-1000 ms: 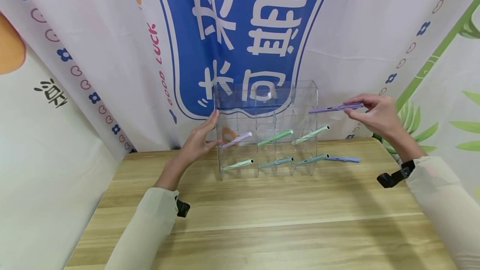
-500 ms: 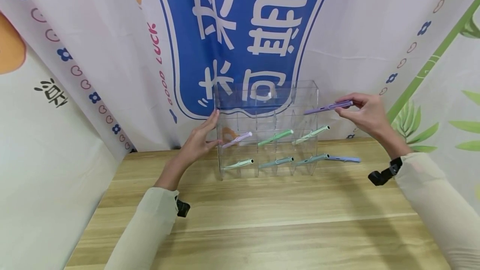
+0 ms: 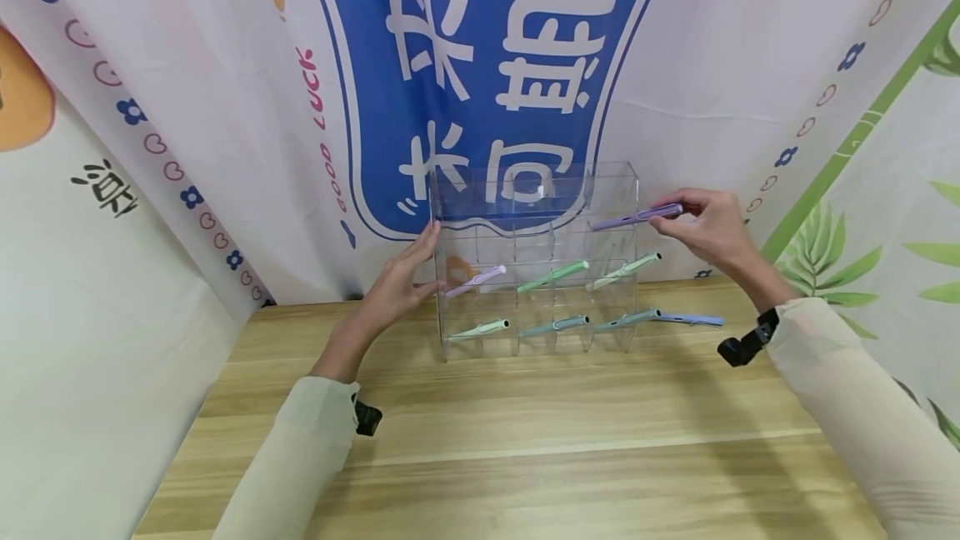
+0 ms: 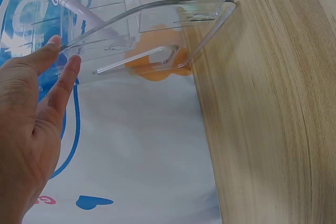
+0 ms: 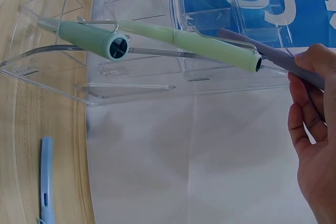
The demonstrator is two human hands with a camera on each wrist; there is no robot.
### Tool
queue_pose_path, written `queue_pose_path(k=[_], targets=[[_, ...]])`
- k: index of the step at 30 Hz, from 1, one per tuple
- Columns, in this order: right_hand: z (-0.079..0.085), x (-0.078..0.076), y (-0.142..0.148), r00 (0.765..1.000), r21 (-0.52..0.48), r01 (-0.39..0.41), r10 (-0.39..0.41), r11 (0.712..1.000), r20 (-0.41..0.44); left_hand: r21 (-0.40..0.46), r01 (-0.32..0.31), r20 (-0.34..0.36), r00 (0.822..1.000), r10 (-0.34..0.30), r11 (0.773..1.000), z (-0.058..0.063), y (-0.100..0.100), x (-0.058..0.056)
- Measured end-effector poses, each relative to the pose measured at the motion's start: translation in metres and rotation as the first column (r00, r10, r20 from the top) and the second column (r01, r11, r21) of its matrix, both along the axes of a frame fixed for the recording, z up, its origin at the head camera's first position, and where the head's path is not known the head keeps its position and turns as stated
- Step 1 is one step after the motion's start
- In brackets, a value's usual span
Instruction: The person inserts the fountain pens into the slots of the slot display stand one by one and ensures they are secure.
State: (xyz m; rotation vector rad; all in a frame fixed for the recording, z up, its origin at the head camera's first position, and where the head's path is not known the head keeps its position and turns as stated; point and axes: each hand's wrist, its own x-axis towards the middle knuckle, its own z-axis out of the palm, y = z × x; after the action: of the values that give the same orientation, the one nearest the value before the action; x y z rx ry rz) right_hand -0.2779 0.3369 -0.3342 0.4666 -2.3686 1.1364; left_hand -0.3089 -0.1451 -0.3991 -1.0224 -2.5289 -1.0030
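My right hand (image 3: pixel 701 223) pinches a purple pen (image 3: pixel 633 217) between thumb and fingers. The pen lies nearly level, its far end in front of the upper right part of a clear acrylic rack (image 3: pixel 636 198). In the right wrist view the purple pen (image 5: pixel 252 46) passes behind a pale green pen (image 5: pixel 210 48). My left hand (image 3: pixel 393 286) touches the rack's left side with fingers extended. Resting in the rack's middle row are a lilac pen (image 3: pixel 476 281), a green pen (image 3: pixel 553 277) and the pale green pen (image 3: pixel 624 271).
The bottom row holds a mint pen (image 3: pixel 478 329) and two teal pens, one at centre (image 3: pixel 555 326) and another at right (image 3: pixel 627 320). A blue pen (image 3: pixel 688 319) lies on the wooden table (image 3: pixel 525 440) right of the rack. Behind hangs a printed curtain (image 3: pixel 697 65).
My right hand has moved left with the purple pen, bringing the pen's end in to the rack's upper right. The left hand has stayed at the rack's side.
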Motion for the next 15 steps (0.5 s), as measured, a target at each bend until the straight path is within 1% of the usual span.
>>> queue_pose_path(k=[8, 11, 15], targets=[[-0.004, -0.006, -0.006, 0.998, -0.004, -0.045, 0.045, 0.999, 0.039, -0.006, -0.002, -0.012, 1.000, 0.002, 1.000, 0.000, 0.000, 0.001], [-0.006, -0.008, -0.007, 0.998, 0.006, -0.053, 0.053, 0.999, 0.040, -0.007, -0.002, -0.008, 1.000, 0.002, 1.000, 0.000, 0.000, 0.001], [-0.007, -0.011, -0.009, 0.999, 0.026, -0.049, 0.049, 0.998, 0.018, -0.008, -0.004, 0.000, 1.000, 0.004, 1.000, 0.000, 0.000, 0.001]])
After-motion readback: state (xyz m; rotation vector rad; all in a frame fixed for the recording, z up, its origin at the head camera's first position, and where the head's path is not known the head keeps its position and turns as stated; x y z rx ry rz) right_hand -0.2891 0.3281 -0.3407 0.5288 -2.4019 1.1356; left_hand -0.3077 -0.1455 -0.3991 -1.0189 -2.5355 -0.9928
